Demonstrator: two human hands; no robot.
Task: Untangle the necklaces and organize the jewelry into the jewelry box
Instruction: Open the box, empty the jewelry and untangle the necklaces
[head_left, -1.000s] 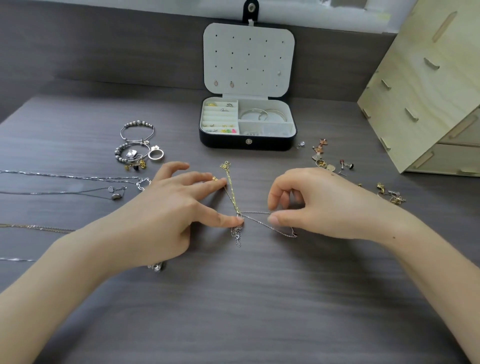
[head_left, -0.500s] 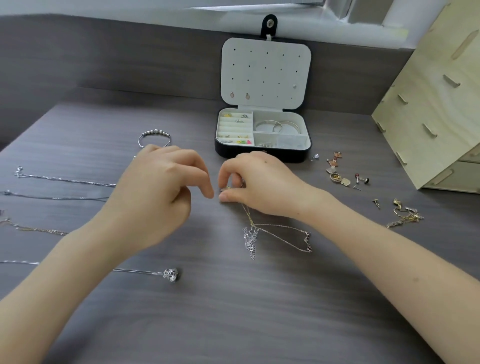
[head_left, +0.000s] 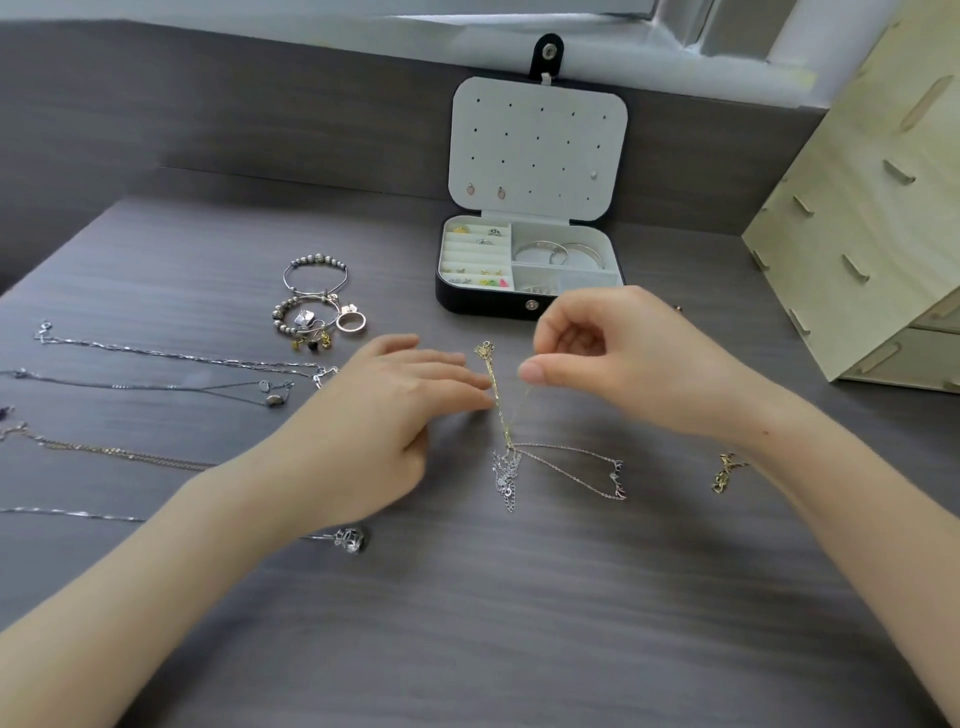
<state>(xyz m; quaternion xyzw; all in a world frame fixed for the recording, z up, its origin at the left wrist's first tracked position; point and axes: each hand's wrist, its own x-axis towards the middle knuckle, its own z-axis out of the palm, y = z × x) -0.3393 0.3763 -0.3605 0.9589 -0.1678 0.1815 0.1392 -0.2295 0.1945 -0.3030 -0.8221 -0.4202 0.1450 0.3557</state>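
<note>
Gold chain (head_left: 493, 389) knotted to one silver chain (head_left: 506, 478).
Right hand (head_left: 634, 364) pinches the gold one; left hand (head_left: 384, 431) touches it with flat fingers; four necklaces (head_left: 182, 357) lie left.

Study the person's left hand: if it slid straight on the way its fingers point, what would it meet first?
The gold chain, lying just off the fingertips of the left hand, which points right. Whether they already touch it is unclear; the right hand pinches the same chain just beyond.
</note>
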